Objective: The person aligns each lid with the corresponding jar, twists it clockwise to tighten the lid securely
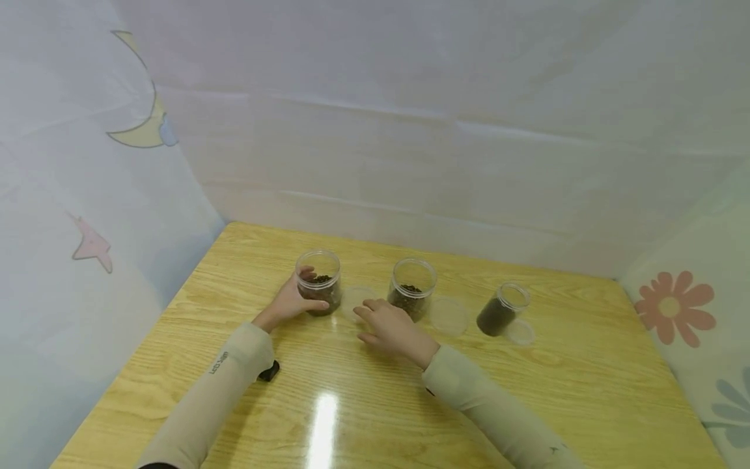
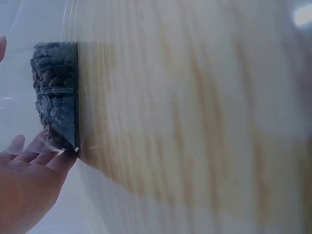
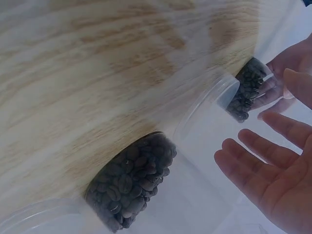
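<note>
My left hand [image 1: 288,301] holds a clear jar of coffee beans [image 1: 325,297] at the left, thumb along its front and fingers behind it. The left wrist view shows its fingers [image 2: 41,156] against the jar's lower side. With fingers spread and nothing held, my right hand [image 1: 394,327] hovers between that jar and the middle jar of coffee beans [image 1: 413,296]. Below its fingertips a clear round lid [image 1: 354,298] lies on the table. In the right wrist view the beans of the middle jar [image 3: 131,178] sit nearest. Both jars stand uncovered.
Farther right stands a narrower clear jar [image 1: 497,316] with dark contents, a small lid [image 1: 520,333] beside it. Another clear lid [image 1: 449,317] lies right of the middle jar. The wooden table [image 1: 562,391] meets a pale hanging cloth [image 1: 410,163] at the back and sides.
</note>
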The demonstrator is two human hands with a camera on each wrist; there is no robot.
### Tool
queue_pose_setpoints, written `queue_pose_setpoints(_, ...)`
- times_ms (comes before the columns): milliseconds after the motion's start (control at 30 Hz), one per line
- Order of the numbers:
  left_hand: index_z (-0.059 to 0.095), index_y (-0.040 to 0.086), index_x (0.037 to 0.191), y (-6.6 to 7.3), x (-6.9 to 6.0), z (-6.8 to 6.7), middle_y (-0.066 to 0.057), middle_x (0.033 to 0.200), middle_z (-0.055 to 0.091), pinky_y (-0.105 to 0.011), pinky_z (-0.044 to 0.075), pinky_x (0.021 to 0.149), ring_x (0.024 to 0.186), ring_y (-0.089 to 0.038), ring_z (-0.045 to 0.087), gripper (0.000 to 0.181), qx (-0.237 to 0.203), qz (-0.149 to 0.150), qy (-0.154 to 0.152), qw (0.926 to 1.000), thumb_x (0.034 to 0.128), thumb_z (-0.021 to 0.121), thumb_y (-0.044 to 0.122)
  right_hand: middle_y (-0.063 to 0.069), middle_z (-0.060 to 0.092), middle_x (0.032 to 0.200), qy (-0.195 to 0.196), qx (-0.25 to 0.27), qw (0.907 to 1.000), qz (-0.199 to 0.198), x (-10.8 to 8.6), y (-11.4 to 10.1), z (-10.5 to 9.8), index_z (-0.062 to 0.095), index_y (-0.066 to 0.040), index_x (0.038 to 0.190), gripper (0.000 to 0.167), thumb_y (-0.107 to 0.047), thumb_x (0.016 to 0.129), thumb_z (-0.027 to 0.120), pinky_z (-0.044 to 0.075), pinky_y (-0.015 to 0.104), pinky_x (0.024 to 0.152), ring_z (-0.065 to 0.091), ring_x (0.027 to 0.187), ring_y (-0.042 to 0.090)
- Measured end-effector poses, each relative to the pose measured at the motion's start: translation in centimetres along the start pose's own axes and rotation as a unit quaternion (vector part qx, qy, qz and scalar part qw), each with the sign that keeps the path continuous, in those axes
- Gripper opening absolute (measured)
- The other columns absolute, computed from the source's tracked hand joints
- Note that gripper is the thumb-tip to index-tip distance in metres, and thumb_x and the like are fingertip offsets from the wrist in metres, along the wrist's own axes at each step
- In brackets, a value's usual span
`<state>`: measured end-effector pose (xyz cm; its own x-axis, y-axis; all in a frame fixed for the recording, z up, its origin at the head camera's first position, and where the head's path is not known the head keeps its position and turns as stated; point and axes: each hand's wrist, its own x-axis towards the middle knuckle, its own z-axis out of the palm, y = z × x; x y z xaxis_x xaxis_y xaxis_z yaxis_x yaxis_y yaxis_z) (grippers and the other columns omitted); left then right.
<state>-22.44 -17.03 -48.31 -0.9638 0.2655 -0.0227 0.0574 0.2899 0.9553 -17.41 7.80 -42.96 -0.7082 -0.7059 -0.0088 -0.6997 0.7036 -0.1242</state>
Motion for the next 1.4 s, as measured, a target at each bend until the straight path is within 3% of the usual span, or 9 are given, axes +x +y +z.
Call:
queue_pose_setpoints(233,0.017,-0.003,0.138,0.2,-0.1,-0.1,-0.025,0.141,0.026,-0.052,0.022,0.104,0.129,-0.037,0.025,0.092,-0.008,0.001,-0.007,0.9999,0.0712,0.078,0.013,0.014,0.048,0.130,-0.017,-0.023,0.9996,0.005,1.5,-0.1,0.5,0.049,-0.007,0.130,0.054,-0.036,0.086,0.062,0.048,0.036,0.085,0.047,0.116,0.028)
queue_pose_setpoints(367,0.015,-0.007,0.137,1.7,-0.8,-0.1,-0.029,0.140,0.023,-0.053,0.021,0.104,0.130,-0.040,0.023,0.089,-0.020,0.003,-0.015,0.9997,0.0731,0.075,0.005,0.015,0.044,0.134,-0.026,-0.036,0.9989,0.018,2.4,-0.1,1.0,0.045,-0.005,0.133,0.060,-0.039,0.086,0.061,0.046,0.036,0.089,0.042,0.121,0.028)
queue_pose_setpoints(467,0.016,-0.007,0.137,1.6,-0.8,0.0,-0.028,0.140,0.024,-0.052,0.021,0.105,0.130,-0.039,0.023,0.089,-0.015,0.005,-0.013,0.9998,0.0730,0.076,0.006,0.016,0.039,0.137,-0.035,-0.034,0.9981,0.038,3.0,-0.1,1.2,0.040,-0.005,0.136,0.066,-0.042,0.086,0.060,0.043,0.039,0.093,0.039,0.124,0.030)
queue_pose_setpoints(600,0.017,-0.003,0.138,0.1,-0.2,0.0,-0.025,0.141,0.026,-0.051,0.021,0.105,0.130,-0.037,0.024,0.091,-0.009,0.009,-0.004,0.9999,0.0719,0.078,0.011,0.018,0.033,0.141,-0.053,-0.023,0.9965,0.060,3.7,0.1,1.6,0.034,-0.004,0.139,0.072,-0.045,0.086,0.058,0.038,0.042,0.098,0.033,0.127,0.032)
queue_pose_setpoints(867,0.016,-0.002,0.139,0.2,-0.3,0.0,-0.025,0.140,0.027,-0.051,0.021,0.105,0.129,-0.038,0.026,0.093,-0.010,0.006,-0.003,0.9999,0.0716,0.078,0.014,0.020,0.030,0.142,-0.079,-0.045,0.9930,0.076,5.4,0.5,2.4,0.029,-0.003,0.141,0.083,-0.054,0.082,0.057,0.038,0.045,0.097,0.030,0.128,0.035)
queue_pose_setpoints(1100,0.017,-0.004,0.137,-0.1,-0.4,0.1,-0.028,0.137,0.028,-0.052,0.027,0.101,0.124,-0.041,0.031,0.096,0.004,0.035,-0.004,0.9994,0.0703,0.079,0.026,0.019,0.028,0.143,-0.094,-0.039,0.9900,0.097,6.4,0.4,3.0,0.029,-0.007,0.142,0.086,-0.058,0.079,0.057,0.036,0.051,0.097,0.027,0.129,0.038)
queue_pose_setpoints(1400,0.015,-0.002,0.139,0.2,-0.2,0.0,-0.025,0.140,0.025,-0.052,0.022,0.104,0.127,-0.040,0.028,0.092,-0.013,0.001,-0.007,0.9999,0.0728,0.077,0.011,0.017,0.027,0.144,-0.107,-0.034,0.9863,0.121,6.7,0.2,3.5,0.030,-0.009,0.142,0.077,-0.054,0.084,0.054,0.036,0.057,0.093,0.024,0.130,0.039)
